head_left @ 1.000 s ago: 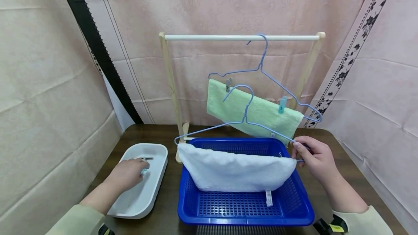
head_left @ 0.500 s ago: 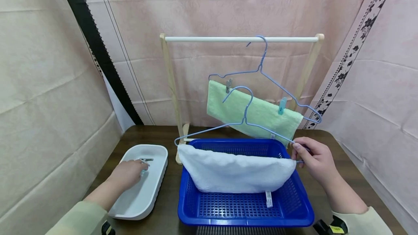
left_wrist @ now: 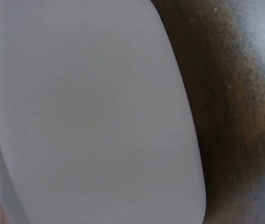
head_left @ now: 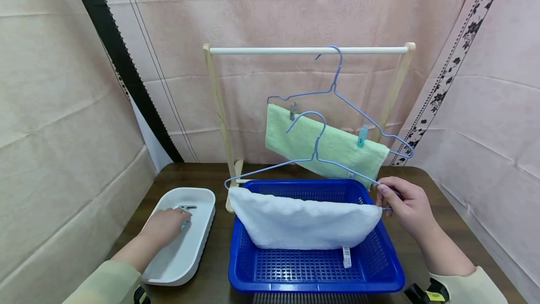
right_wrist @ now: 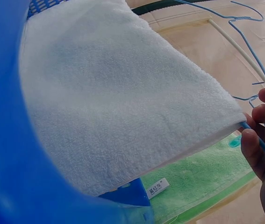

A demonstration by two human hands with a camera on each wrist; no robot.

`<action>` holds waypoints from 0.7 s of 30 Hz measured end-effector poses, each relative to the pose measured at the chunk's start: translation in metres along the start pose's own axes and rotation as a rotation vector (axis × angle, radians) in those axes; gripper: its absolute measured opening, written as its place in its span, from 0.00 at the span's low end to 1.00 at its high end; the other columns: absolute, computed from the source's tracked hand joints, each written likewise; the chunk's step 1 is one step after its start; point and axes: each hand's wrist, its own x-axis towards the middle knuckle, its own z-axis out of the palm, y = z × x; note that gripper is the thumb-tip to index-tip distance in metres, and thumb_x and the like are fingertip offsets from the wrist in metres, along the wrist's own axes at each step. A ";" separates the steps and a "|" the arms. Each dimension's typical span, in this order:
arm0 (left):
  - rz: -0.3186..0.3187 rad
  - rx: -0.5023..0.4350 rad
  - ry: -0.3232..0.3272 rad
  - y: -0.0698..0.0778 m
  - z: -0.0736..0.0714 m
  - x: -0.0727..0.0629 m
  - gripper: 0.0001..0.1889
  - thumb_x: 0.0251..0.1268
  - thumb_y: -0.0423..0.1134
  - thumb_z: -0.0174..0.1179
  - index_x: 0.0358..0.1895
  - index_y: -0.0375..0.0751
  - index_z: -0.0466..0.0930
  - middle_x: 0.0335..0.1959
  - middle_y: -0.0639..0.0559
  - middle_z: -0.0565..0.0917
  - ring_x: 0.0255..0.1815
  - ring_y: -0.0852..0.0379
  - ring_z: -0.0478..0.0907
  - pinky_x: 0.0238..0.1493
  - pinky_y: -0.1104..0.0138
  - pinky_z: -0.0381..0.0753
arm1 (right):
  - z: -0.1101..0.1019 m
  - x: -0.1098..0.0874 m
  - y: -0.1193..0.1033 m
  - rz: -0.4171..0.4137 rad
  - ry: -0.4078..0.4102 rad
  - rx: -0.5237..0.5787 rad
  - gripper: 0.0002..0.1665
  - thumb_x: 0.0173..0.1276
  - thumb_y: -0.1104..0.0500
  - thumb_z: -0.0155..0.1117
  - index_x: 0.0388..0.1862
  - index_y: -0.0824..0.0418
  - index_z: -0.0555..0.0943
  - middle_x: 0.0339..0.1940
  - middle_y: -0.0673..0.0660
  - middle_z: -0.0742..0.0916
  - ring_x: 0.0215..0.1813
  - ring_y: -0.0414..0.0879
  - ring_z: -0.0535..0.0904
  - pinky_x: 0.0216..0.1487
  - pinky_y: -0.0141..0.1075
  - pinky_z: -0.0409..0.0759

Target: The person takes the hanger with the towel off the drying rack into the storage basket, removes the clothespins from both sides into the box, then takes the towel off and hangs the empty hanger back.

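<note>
My right hand pinches the right end of a blue wire hanger. Over the hanger's lower bar hangs a folded white towel, above a blue basket; the towel also fills much of the right wrist view. At the left, my left hand reaches into a white tray with its fingers low and bent. By its fingertips lies a grey clothespin, and a bit of light blue shows under the fingers. Whether they pinch anything is hidden. The left wrist view shows the tray's outer wall.
Behind the basket stands a drying rack with a white bar. From it hangs another blue hanger bearing a green towel, held by a grey clip and a teal clip. Cloth curtains surround the brown table.
My left hand shifts very slightly among the clothespins in the tray. The right hand keeps its hold on the hanger, and the white towel stays put. The whole view drifts a little.
</note>
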 end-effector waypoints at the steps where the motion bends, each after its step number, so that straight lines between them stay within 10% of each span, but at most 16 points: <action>1: -0.003 -0.004 -0.003 0.000 0.000 0.000 0.16 0.60 0.27 0.61 0.48 0.47 0.86 0.43 0.46 0.84 0.36 0.48 0.81 0.39 0.51 0.79 | 0.000 0.000 0.000 -0.003 -0.001 0.002 0.12 0.66 0.82 0.52 0.38 0.71 0.79 0.21 0.58 0.81 0.20 0.40 0.75 0.15 0.30 0.74; 21: 0.007 -0.031 0.019 -0.001 0.004 -0.001 0.16 0.57 0.29 0.66 0.50 0.44 0.84 0.44 0.46 0.84 0.37 0.47 0.81 0.39 0.51 0.80 | -0.001 0.000 -0.004 0.007 0.000 -0.021 0.11 0.66 0.82 0.53 0.38 0.71 0.79 0.22 0.55 0.82 0.20 0.41 0.75 0.16 0.29 0.75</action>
